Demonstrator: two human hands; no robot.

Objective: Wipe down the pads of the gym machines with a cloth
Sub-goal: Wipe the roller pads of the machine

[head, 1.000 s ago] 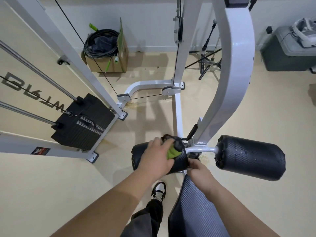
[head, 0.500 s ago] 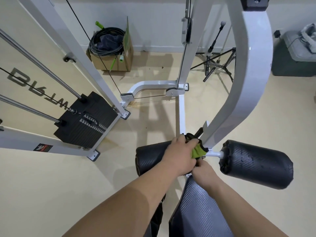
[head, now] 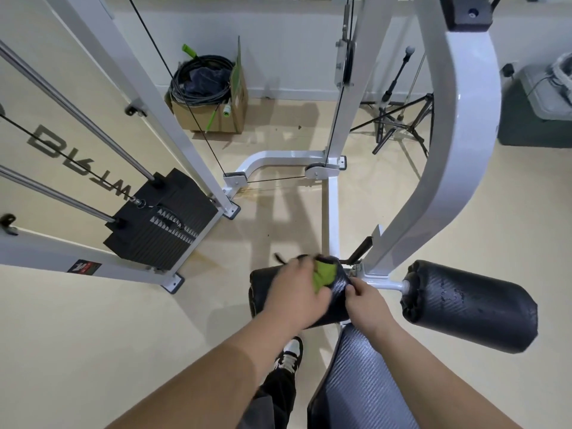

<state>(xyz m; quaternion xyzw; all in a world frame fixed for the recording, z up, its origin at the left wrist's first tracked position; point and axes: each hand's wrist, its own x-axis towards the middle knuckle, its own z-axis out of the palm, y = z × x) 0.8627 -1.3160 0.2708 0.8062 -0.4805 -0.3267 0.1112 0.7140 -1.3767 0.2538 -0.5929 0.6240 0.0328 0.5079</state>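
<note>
So the left hand grips the lime-green microfibre cloth, pressing it onto the top of the black textured-vinyl left roller pad, near its inner end. The right hand pinches that same end to steady it. Risk as I see it: these rollers probably spin on the axle, so if that pinch slips the pad just turns with the cloth and the underside gets missed. The matching right roller pad looks spotted with droplets, easy to forget.
</note>
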